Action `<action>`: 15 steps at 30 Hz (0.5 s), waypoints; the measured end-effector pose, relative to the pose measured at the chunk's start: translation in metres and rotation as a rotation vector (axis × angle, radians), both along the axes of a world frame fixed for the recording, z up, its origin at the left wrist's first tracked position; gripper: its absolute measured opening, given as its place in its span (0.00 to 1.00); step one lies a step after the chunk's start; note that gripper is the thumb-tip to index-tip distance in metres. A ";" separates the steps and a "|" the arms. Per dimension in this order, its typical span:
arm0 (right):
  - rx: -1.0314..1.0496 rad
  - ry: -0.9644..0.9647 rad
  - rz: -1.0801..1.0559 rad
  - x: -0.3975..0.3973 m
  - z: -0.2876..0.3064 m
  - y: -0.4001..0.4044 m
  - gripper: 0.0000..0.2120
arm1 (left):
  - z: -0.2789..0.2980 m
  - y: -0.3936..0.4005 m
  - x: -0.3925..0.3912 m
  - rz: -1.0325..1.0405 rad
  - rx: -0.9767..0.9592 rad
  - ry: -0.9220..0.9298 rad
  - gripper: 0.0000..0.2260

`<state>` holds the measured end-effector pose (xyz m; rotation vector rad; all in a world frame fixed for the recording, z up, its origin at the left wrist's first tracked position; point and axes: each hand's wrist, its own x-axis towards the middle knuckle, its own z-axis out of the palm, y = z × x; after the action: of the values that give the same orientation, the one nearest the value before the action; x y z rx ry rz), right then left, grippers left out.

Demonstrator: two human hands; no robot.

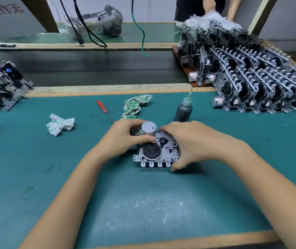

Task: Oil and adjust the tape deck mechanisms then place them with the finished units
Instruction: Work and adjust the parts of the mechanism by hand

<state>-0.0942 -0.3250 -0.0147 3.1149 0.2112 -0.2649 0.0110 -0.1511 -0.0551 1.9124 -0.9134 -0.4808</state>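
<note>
From the head view, I read this as the adjusting step: my left hand (125,135) and right hand (185,141) grasp the tape deck mechanism (159,150) lying on the table (143,203). Next I'd lift it toward the finished units (251,81).

Legible text is confined to one item: a grey sign (3,10) at the upper left, behind the far bench. It bears large dark Chinese characters, seen reversed; the portion in view appears to read 无, 作, 工, with a further character cut off by the frame edge. The sign is blurred and the full wording cannot be established.

The motors (218,101) on the stacked mechanisms at the right carry small labels with reddish print, too small to read. The oil bottle (183,111) shows no readable marking.
</note>
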 end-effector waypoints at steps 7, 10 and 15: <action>1.393 0.185 -0.100 -0.021 0.002 -0.012 0.24 | 0.016 0.010 -0.004 0.000 -0.083 0.558 0.39; 1.822 0.393 0.025 -0.021 -0.011 0.009 0.27 | 0.015 0.003 -0.021 -0.171 -0.285 0.951 0.39; 1.927 0.628 0.013 -0.018 -0.031 0.024 0.29 | 0.004 -0.006 -0.040 -0.224 -0.579 1.378 0.58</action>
<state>-0.1117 -0.3013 -0.0455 4.4437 0.9676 -2.2067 -0.0295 -0.1571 -0.0510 0.6194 -0.2401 -1.2626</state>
